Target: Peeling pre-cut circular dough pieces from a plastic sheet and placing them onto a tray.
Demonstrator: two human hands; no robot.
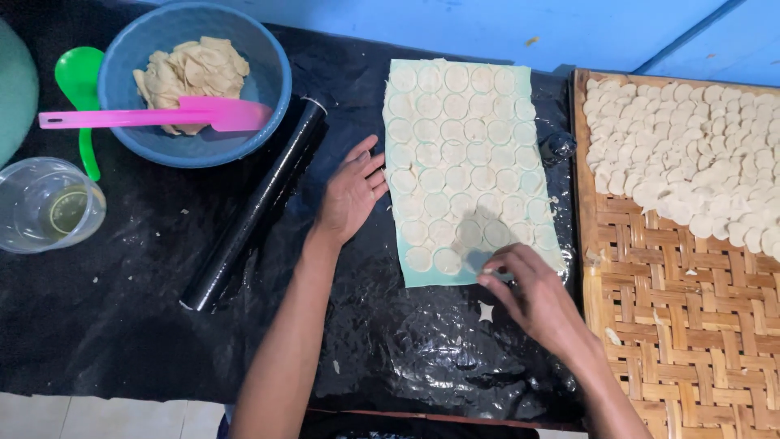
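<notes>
A thin sheet of pale dough (pixel 463 162) lies on black plastic (pixel 146 309), scored all over with round cut-outs. My left hand (pixel 351 193) rests flat on the plastic with fingers apart, touching the sheet's left edge. My right hand (pixel 532 297) is at the sheet's near right corner, its fingertips pinched on a small round cutter (pixel 478 260) pressed to the dough; the cutter is blurred and partly hidden by my fingers.
A woven bamboo tray (pixel 682 325) on the right carries several dough discs (pixel 691 162). A black rolling pin (pixel 256 207) lies left of my left hand. A blue bowl (pixel 268 89) holds dough scraps and a pink spatula (pixel 146 118). A green spoon (pixel 80 81) and a clear cup (pixel 45 203) stand far left.
</notes>
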